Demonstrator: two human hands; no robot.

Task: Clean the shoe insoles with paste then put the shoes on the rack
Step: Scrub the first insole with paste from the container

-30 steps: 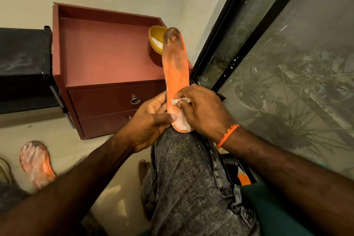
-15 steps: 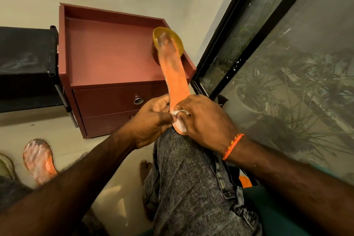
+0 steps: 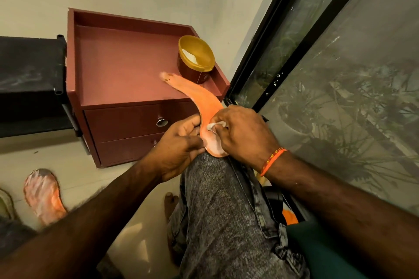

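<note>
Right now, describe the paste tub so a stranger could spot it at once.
Find the reddish-brown cabinet against the wall, beside the dark window frame. On its top, in the far right corner, stands the paste tub: round, open, with a yellow rim and white paste inside. It is the only container there; the bent orange insole reaches toward it.

The flexible foam insole [image 3: 199,97] is bright orange, smeared white at its heel, and a second orange insole on the floor [image 3: 43,195] is streaked whitish. The wooden drawer cabinet [image 3: 127,70] is reddish-brown, the round paste tub [image 3: 196,56] mustard yellow inside, the knee's denim trousers [image 3: 217,210] mottled grey-black.
</note>
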